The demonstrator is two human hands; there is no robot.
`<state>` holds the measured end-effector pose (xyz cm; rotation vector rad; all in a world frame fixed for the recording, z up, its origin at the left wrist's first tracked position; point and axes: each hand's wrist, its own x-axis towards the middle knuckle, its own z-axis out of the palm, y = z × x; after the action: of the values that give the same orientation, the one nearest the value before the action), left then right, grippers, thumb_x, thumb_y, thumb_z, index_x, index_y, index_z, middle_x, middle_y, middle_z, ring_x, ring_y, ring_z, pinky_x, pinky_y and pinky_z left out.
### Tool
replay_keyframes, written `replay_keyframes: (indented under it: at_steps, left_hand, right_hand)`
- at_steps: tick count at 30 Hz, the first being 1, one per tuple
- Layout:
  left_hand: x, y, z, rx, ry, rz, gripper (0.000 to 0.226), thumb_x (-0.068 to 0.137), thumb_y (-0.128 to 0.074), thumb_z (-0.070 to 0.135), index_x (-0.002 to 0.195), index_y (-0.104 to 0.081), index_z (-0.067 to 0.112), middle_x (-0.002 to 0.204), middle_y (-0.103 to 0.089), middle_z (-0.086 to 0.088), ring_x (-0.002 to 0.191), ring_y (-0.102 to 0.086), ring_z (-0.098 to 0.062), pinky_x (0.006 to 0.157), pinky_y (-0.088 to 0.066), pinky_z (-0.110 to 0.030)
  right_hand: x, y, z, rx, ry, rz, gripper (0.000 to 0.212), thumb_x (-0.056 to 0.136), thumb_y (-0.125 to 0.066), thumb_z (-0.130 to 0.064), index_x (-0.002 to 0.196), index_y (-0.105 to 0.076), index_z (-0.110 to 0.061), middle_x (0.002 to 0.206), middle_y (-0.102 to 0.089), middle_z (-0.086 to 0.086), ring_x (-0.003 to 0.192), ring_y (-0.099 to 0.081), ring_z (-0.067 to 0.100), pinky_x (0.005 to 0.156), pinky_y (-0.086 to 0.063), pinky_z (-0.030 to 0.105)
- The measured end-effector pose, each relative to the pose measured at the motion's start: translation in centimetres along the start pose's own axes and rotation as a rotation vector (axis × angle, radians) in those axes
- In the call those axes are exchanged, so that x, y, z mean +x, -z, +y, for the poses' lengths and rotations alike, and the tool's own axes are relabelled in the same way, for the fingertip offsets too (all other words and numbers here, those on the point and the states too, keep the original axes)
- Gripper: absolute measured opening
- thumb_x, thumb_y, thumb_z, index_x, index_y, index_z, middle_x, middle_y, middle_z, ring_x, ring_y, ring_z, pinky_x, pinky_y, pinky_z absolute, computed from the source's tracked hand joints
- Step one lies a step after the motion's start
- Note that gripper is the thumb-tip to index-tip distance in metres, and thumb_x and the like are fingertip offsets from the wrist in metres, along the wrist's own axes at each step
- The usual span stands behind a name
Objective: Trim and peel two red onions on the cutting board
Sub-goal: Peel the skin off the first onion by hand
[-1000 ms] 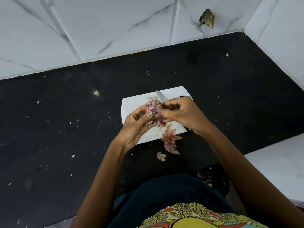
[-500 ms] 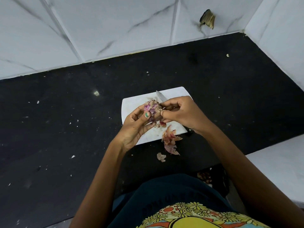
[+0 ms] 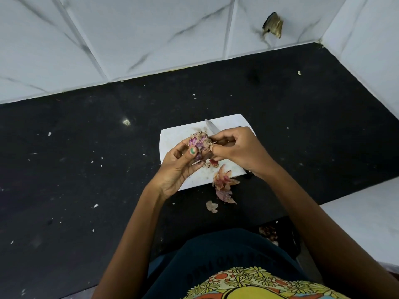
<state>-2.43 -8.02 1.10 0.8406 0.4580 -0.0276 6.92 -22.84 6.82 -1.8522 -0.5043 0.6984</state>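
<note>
progress: partway, first onion only | small purple-red onion [image 3: 199, 143] part-skinned above white plastic cutting board [image 3: 172, 134]; left hand [image 3: 179, 167] fingers clamped round it | right hand [image 3: 235, 152] fingertips pinching skin at its 3 o'clock; steel knife blade [image 3: 211, 126] at 12 | torn papery peels [image 3: 224, 184] at board's 5 o'clock; second onion unseen

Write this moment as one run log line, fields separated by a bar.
step: peeling | left hand: holds red onion | right hand: pinches its skin, holds knife | peels: at cutting board edge
</note>
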Motion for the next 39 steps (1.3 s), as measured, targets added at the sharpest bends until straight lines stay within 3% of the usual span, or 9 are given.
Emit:
replay_keyframes:
  at_steps: [8, 12, 14, 18, 24, 28, 31, 35, 39]
  left_hand:
    - [0.0, 0.3, -0.4, -0.033, 0.034, -0.039, 0.092, 0.038, -0.096, 0.041, 0.116, -0.06, 0.009, 0.105, -0.072, -0.01, 0.093, -0.071, -0.018, 0.07, -0.058, -0.024]
    - [0.1, 0.2, -0.6, -0.046, 0.047, -0.039, 0.094, 0.037, -0.097, 0.04, 0.117, -0.059, 0.008, 0.107, -0.072, -0.011, 0.095, -0.071, -0.019, 0.071, -0.058, -0.025]
    - [0.1, 0.1, -0.6, -0.037, 0.043, -0.03, 0.095, 0.035, -0.097, 0.041, 0.116, -0.059, 0.008, 0.104, -0.073, -0.01, 0.093, -0.071, -0.018, 0.071, -0.058, -0.025]
    - [0.2, 0.3, -0.6, -0.014, 0.023, -0.019, 0.093, 0.036, -0.097, 0.041, 0.116, -0.059, 0.012, 0.111, -0.068, -0.01, 0.096, -0.07, -0.02, 0.071, -0.058, -0.025]
    - [0.2, 0.2, -0.6, -0.01, 0.017, -0.021, 0.092, 0.033, -0.097, 0.039, 0.114, -0.06, 0.014, 0.123, -0.057, -0.014, 0.096, -0.07, -0.02, 0.07, -0.058, -0.025]
    - [0.1, 0.1, -0.6, -0.052, 0.04, -0.028, 0.098, 0.032, -0.098, 0.037, 0.118, -0.058, 0.011, 0.114, -0.066, -0.011, 0.093, -0.071, -0.02, 0.068, -0.058, -0.026]
    - [0.2, 0.1, -0.7, -0.078, 0.052, -0.029, 0.099, 0.034, -0.098, 0.035, 0.121, -0.056, 0.01, 0.111, -0.07, -0.01, 0.095, -0.071, -0.02, 0.069, -0.058, -0.027]
    - [0.2, 0.1, -0.7, -0.098, 0.055, -0.025, 0.097, 0.033, -0.099, 0.032, 0.118, -0.056, 0.01, 0.107, -0.071, -0.009, 0.094, -0.071, -0.021, 0.069, -0.058, -0.027]
    - [0.3, -0.1, -0.7, -0.107, 0.051, -0.028, 0.102, 0.033, -0.099, 0.029, 0.122, -0.054, 0.008, 0.11, -0.068, -0.011, 0.094, -0.071, -0.02, 0.069, -0.058, -0.028]
  right_hand:
    - [0.0, 0.4, 1.7, 0.047, -0.028, 0.065, 0.014, 0.086, -0.062, 0.003, 0.097, -0.069, 0.0, 0.08, -0.07, 0.008, 0.062, -0.07, 0.012, 0.056, -0.056, 0.019]
    - [0.0, 0.6, 3.0, -0.296, -0.065, -0.012, 0.019, 0.088, -0.058, -0.003, 0.088, -0.068, -0.019, 0.084, -0.069, -0.001, 0.079, -0.07, 0.019, 0.074, -0.059, 0.035]
    - [-0.3, 0.7, 3.2, -0.378, -0.065, -0.035, 0.025, 0.088, -0.053, -0.002, 0.091, -0.065, -0.023, 0.099, -0.064, -0.004, 0.091, -0.065, 0.015, 0.081, -0.053, 0.029]
    - [-0.8, 0.4, 2.1, 0.029, -0.075, 0.047, 0.011, 0.089, -0.064, -0.024, 0.098, -0.067, -0.018, 0.096, -0.068, 0.003, 0.085, -0.069, 0.016, 0.07, -0.058, 0.031]
    - [-0.4, -0.3, 1.4, 0.122, -0.015, 0.148, 0.003, 0.085, -0.068, -0.011, 0.087, -0.065, -0.012, 0.084, -0.067, 0.005, 0.069, -0.067, 0.008, 0.054, -0.052, 0.018]
    - [0.2, 0.0, 3.1, -0.007, -0.049, 0.18, 0.004, 0.088, -0.065, -0.013, 0.085, -0.063, -0.014, 0.079, -0.067, 0.003, 0.067, -0.066, 0.009, 0.062, -0.057, 0.024]
    - [0.3, 0.3, 4.9, -0.308, -0.099, 0.093, 0.005, 0.091, -0.061, -0.011, 0.087, -0.065, -0.011, 0.077, -0.066, 0.0, 0.067, -0.063, 0.008, 0.067, -0.053, 0.025]
    - [0.0, 0.2, 6.6, -0.637, -0.127, -0.011, 0.031, 0.097, -0.049, -0.023, 0.077, -0.063, -0.004, 0.077, -0.068, 0.004, 0.067, -0.064, 0.021, 0.067, -0.054, 0.04]
    - [-0.4, 0.4, 5.0, -0.383, -0.081, 0.118, 0.009, 0.09, -0.055, -0.015, 0.086, -0.063, -0.012, 0.079, -0.067, 0.004, 0.069, -0.066, 0.02, 0.067, -0.054, 0.039]
